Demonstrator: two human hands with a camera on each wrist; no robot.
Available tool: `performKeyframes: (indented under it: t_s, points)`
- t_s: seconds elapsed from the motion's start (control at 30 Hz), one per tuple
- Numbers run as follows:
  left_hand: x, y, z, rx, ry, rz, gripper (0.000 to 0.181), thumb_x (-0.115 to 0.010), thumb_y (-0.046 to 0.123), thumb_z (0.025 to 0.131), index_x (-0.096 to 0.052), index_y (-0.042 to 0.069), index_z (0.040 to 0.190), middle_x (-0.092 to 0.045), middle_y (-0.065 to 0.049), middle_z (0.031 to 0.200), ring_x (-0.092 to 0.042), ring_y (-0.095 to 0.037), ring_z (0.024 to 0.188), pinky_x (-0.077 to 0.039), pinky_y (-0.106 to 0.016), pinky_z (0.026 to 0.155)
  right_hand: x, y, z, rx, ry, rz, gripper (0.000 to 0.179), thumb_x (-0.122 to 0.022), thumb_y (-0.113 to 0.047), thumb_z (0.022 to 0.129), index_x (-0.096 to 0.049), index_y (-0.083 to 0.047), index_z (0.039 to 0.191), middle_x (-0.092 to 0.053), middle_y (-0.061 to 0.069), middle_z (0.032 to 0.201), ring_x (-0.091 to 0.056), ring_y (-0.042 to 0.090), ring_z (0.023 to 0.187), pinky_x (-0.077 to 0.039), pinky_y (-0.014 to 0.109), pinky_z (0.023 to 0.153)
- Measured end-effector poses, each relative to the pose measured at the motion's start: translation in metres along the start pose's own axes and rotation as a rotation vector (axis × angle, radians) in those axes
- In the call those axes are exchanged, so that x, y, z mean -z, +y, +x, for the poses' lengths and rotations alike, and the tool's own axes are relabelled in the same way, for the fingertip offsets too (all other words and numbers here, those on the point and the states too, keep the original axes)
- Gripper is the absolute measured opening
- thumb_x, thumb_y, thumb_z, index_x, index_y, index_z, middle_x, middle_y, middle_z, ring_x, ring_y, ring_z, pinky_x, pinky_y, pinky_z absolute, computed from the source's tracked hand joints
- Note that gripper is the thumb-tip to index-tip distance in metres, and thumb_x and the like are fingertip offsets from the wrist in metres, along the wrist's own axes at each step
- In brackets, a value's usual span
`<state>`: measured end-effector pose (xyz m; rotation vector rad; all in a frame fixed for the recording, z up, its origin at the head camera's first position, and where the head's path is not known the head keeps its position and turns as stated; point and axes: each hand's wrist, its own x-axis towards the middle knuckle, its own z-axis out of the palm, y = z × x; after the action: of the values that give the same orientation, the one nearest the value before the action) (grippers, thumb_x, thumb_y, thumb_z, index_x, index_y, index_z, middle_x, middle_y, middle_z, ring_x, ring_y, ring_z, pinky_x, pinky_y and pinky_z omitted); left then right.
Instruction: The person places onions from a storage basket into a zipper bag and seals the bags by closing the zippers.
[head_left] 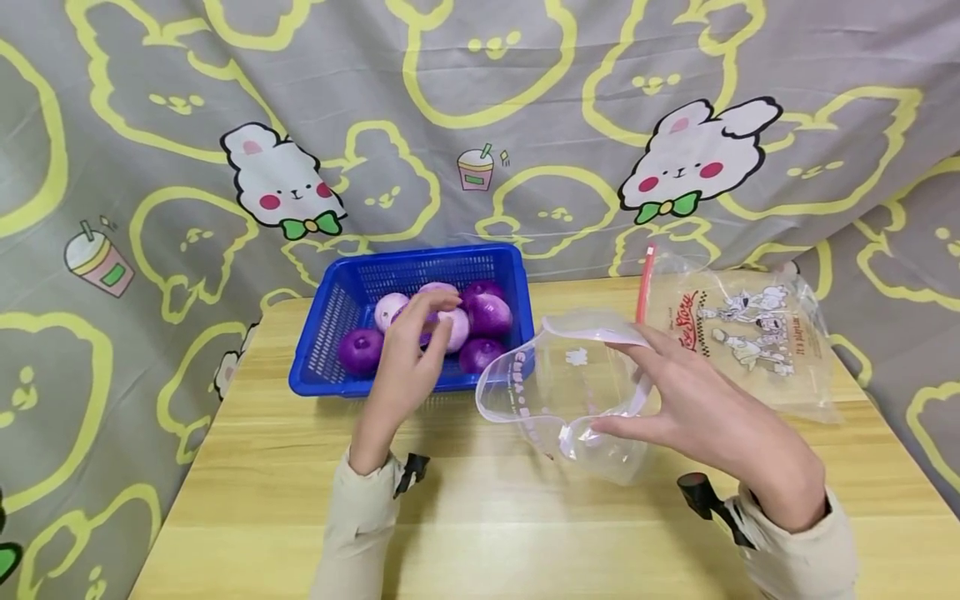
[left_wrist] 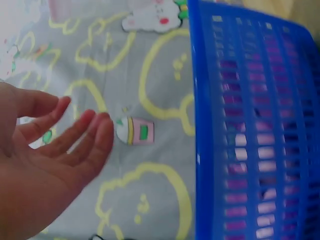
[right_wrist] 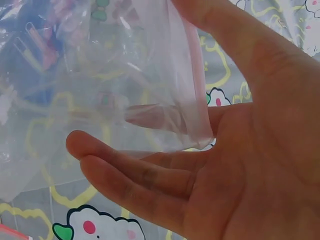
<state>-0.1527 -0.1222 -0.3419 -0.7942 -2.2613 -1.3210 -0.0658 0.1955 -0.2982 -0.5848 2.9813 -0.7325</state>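
Note:
My left hand hovers over a blue plastic basket, fingers loosely bent with nothing between them. Several onions lie in the basket, some deep purple like the onion at its right, others paler and partly hidden behind the hand. In the left wrist view the hand appears beside the basket's slotted wall. My right hand holds a clear plastic bag by its pinkish rim, thumb and fingers spread at the wide mouth. Through the film, the right wrist view shows a finger behind the bag.
Another clear bag, with a red slider strip and printed cartoon figures, lies flat at the back right of the wooden table. A grey curtain with yellow outlines and rabbit faces hangs right behind the table.

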Motion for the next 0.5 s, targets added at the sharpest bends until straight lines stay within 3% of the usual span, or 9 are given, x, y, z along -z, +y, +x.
performKeyframes:
  t_s: [0.13, 0.3, 0.5]
  points:
    - [0.007, -0.018, 0.001, 0.043, 0.014, 0.154, 0.029, -0.057, -0.001, 0.095, -0.061, 0.003, 0.123, -0.061, -0.011, 0.127, -0.053, -0.026, 0.123, -0.042, -0.042, 0.103, -0.001, 0.001, 0.0, 0.0, 0.002, -0.013, 0.091, -0.064, -0.074, 0.078, -0.043, -0.021, 0.148, -0.044, 0.02, 0.145, -0.054, 0.04, 0.122, -0.043, 0.063, 0.097]
    - [0.011, -0.041, -0.007, 0.165, -0.043, 0.357, 0.036, -0.062, 0.002, 0.091, -0.058, -0.002, 0.127, -0.051, -0.024, 0.134, -0.041, -0.037, 0.133, -0.031, -0.05, 0.112, -0.002, 0.002, 0.001, -0.003, 0.001, -0.016, 0.085, -0.065, -0.071, 0.081, -0.042, -0.024, 0.149, -0.044, 0.021, 0.146, -0.053, 0.041, 0.124, -0.043, 0.062, 0.098]
    - [0.011, -0.062, -0.014, 0.213, -0.135, 0.439, 0.05, -0.067, 0.002, 0.089, -0.052, -0.006, 0.135, -0.039, -0.032, 0.146, -0.034, -0.045, 0.138, -0.026, -0.054, 0.116, -0.004, 0.002, 0.002, -0.001, 0.0, -0.03, 0.083, -0.064, -0.07, 0.083, -0.044, -0.023, 0.147, -0.045, 0.021, 0.145, -0.054, 0.04, 0.123, -0.043, 0.063, 0.097]
